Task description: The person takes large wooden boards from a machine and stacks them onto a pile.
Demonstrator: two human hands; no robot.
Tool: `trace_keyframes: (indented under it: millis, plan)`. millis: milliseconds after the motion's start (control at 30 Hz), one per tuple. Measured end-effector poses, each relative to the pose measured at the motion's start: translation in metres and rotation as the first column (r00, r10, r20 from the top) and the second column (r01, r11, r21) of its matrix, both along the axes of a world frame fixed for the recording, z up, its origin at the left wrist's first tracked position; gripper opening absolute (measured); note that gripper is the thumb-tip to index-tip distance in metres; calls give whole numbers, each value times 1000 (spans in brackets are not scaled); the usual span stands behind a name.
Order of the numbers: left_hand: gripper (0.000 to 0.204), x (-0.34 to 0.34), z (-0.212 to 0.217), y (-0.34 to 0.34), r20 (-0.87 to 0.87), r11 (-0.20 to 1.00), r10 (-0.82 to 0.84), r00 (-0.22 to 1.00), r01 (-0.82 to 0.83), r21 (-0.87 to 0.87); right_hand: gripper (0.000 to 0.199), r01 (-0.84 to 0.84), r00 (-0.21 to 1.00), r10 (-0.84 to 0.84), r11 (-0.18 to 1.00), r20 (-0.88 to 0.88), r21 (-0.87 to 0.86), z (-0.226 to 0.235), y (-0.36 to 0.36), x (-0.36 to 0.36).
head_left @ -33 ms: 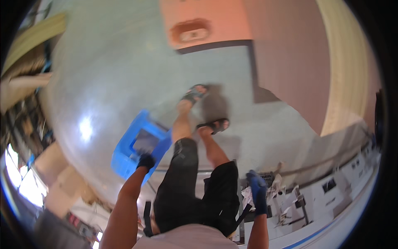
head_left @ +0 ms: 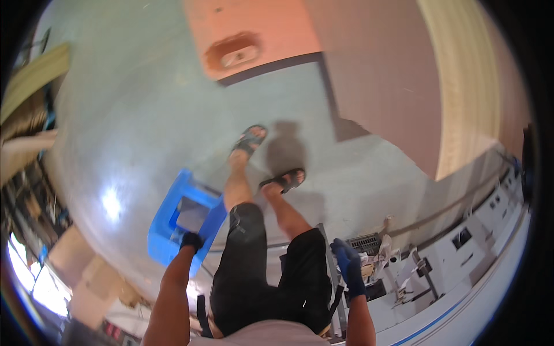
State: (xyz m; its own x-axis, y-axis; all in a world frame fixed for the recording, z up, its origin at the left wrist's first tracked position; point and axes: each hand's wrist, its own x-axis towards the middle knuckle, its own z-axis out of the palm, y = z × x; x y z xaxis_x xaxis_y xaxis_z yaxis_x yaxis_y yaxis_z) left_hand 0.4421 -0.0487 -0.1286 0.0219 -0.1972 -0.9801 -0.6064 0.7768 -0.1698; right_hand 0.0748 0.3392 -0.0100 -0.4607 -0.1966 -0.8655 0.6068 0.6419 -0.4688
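My left hand, in a dark glove, is closed on the edge of a blue plastic stool. The stool hangs tilted beside my left leg, and a squarish opening shows in it. How the fingers wrap round its edge is partly hidden. My right hand wears a blue glove and hangs at my right side. Its fingers reach forward, loosely stretched, and nothing shows in them. It is nearest to a grey-white bench cluttered with small parts.
An orange panel with an oval cutout lies ahead, beside a large brown board stack with a pale yellowish edge. Cardboard and clutter line the left. On the bench are a dark slotted tray and crumpled scraps.
The orange panel and brown stack have shifted left in view. The stool, still in my left hand, sits slightly lower and further left. My right hand stays at my side.
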Motion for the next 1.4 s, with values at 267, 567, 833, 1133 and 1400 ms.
trace_keyframes:
  millis: [267, 567, 833, 1133, 1400]
  plan:
    - [39, -115, 27, 0, 95, 1000, 11, 995, -10, -12, 31, 453, 887, -460, 883, 36, 125, -48, 89, 85]
    - [33, -257, -9, -35, -319, 585, 779, 540, -809, 60, 32, 767, 640, -766, 641, -62, 8, -40, 55, 105]
    - [31, -385, -40, -62, -326, 705, 698, 637, -690, 162, 30, 956, 293, -955, 292, -54, 25, -67, 9, 118]
    - [29, -497, -74, -144, -369, 789, 613, 699, -571, 229, 26, 967, 232, -842, 253, -486, 23, -130, -2, 76]
    - [29, -633, -88, -210, -497, 671, 741, 451, -503, 544, 35, 675, -417, -900, -402, 130, -619, -84, -26, -10]
